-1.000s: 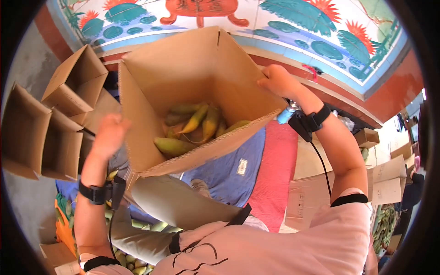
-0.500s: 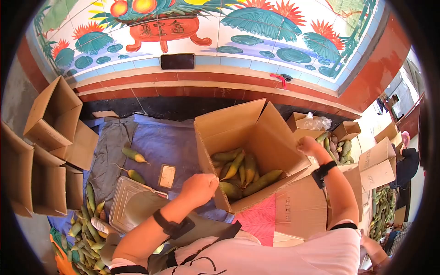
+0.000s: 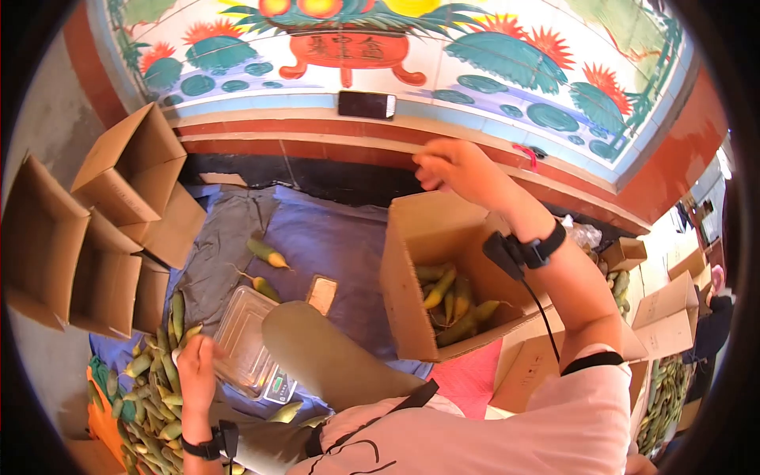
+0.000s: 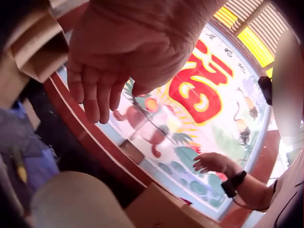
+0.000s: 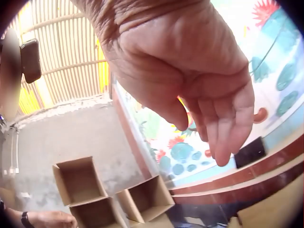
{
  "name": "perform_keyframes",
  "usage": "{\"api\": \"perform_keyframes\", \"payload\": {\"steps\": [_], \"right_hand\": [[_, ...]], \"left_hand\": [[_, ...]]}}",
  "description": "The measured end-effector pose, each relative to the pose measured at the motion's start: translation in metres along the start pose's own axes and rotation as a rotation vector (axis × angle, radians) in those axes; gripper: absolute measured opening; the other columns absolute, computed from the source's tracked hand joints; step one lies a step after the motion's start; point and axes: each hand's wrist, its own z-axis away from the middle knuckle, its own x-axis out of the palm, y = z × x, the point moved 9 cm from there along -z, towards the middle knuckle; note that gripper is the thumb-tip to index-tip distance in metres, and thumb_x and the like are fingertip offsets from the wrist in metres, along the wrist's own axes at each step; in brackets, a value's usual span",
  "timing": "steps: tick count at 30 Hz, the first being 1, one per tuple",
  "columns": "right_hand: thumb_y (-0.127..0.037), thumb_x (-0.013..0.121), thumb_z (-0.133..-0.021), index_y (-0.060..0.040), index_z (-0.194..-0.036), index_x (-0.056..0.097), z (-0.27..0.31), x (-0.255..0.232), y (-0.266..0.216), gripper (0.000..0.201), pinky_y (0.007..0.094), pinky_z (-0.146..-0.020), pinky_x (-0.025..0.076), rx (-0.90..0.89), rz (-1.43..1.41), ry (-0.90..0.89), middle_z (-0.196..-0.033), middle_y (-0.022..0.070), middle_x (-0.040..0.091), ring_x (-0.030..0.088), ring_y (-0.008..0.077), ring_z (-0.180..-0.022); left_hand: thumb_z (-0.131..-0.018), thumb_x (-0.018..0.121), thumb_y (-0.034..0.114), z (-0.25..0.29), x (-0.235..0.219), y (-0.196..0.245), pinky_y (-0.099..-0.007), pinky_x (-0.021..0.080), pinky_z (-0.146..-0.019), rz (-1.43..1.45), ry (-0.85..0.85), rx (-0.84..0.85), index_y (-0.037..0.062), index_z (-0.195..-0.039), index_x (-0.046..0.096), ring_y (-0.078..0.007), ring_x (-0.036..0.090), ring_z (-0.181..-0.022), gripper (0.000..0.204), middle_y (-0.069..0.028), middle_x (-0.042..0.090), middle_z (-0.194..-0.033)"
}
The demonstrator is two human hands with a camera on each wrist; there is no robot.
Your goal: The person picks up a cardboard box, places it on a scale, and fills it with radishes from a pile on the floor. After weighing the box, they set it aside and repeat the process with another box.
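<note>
The left hand (image 3: 198, 366) is raised over the left side, near a clear plastic tub (image 3: 244, 332) and a heap of green radish-like vegetables (image 3: 150, 396); its fingers hang relaxed and empty in the left wrist view (image 4: 121, 61). Above the back edge of a large cardboard box (image 3: 408, 293), the right hand (image 3: 455, 168) holds nothing, its fingers loosely bent in the right wrist view (image 5: 204, 95). Several of the same vegetables (image 3: 459, 305) lie inside that box, which stands on the floor at the right of the blue sheet (image 3: 348, 237).
Empty cardboard boxes (image 3: 131, 170) stack at the left. Two loose vegetables (image 3: 267, 253) and a small pale block (image 3: 321, 294) lie on the sheet. A phone (image 3: 366, 104) rests on the wall ledge. A knee (image 3: 317, 340) stands beside the tub. More boxes (image 3: 665, 317) stand right.
The box of vegetables was held up in both hands, came down to the right and now stands released. The left hand has moved back left; the right hand has lifted off the box.
</note>
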Motion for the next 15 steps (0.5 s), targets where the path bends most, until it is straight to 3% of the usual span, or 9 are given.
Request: {"api": "perform_keyframes", "payload": {"steps": [4, 6, 7, 10, 11, 15], "right_hand": [[-0.025, 0.049, -0.089, -0.0026, -0.101, 0.056, -0.064, 0.044, -0.056, 0.027, 0.0261, -0.068, 0.047, -0.03, -0.226, 0.005, -0.087, 0.0086, 0.062, 0.06, 0.0139, -0.077], [-0.024, 0.049, -0.088, -0.0005, -0.101, 0.055, -0.101, 0.066, -0.067, 0.028, 0.0282, -0.069, 0.048, -0.04, -0.417, 0.014, -0.09, 0.0116, 0.062, 0.061, 0.0175, -0.08], [-0.024, 0.049, -0.088, -0.0005, -0.101, 0.055, -0.115, 0.077, -0.075, 0.028, 0.0282, -0.069, 0.048, -0.044, -0.417, 0.0, -0.09, 0.0116, 0.062, 0.061, 0.0175, -0.08], [-0.018, 0.051, -0.085, 0.003, -0.1, 0.053, -0.153, 0.103, -0.098, 0.025, 0.0309, -0.067, 0.048, -0.082, -0.624, 0.021, -0.09, 0.0143, 0.062, 0.061, 0.021, -0.075], [-0.017, 0.05, -0.085, 0.0035, -0.101, 0.052, -0.167, 0.111, -0.097, 0.026, 0.0322, -0.068, 0.048, -0.073, -0.734, 0.054, -0.092, 0.0155, 0.061, 0.061, 0.0218, -0.077], [-0.019, 0.051, -0.084, -0.0009, -0.102, 0.052, -0.201, 0.166, -0.06, 0.025, 0.0339, -0.068, 0.047, 0.016, -0.943, 0.129, -0.096, 0.0161, 0.06, 0.061, 0.0229, -0.08]], "left_hand": [[-0.091, 0.042, 0.019, 0.062, -0.045, -0.08, -0.0319, 0.043, -0.061, -0.256, 0.098, -0.136, -0.0025, -0.078, 0.054, -0.0228, 0.055, -0.062, 0.027, -0.0109, 0.057, -0.07], [-0.091, 0.042, 0.019, 0.093, -0.066, -0.097, -0.0365, 0.043, -0.067, -0.45, 0.252, -0.095, -0.0037, -0.082, 0.054, -0.0324, 0.054, -0.07, 0.027, -0.0168, 0.057, -0.077], [-0.089, 0.045, 0.021, 0.106, -0.069, -0.106, -0.0436, 0.039, -0.077, -0.462, 0.251, -0.13, -0.0034, -0.088, 0.053, -0.0381, 0.051, -0.086, 0.026, -0.0206, 0.054, -0.087], [-0.09, 0.043, 0.028, 0.135, -0.065, -0.122, -0.0453, 0.037, -0.083, -0.576, 0.294, -0.081, -0.0029, -0.095, 0.051, -0.0391, 0.048, -0.095, 0.032, -0.0218, 0.053, -0.098], [-0.09, 0.041, 0.035, 0.143, -0.061, -0.138, -0.0465, 0.033, -0.089, -0.572, 0.268, -0.15, -0.0015, -0.101, 0.049, -0.039, 0.044, -0.104, 0.039, -0.0218, 0.049, -0.11], [-0.091, 0.038, 0.04, 0.158, -0.051, -0.138, -0.0451, 0.029, -0.095, -0.823, 0.297, -0.145, 0.0012, -0.106, 0.048, -0.0358, 0.042, -0.111, 0.042, -0.0181, 0.046, -0.119]]}}
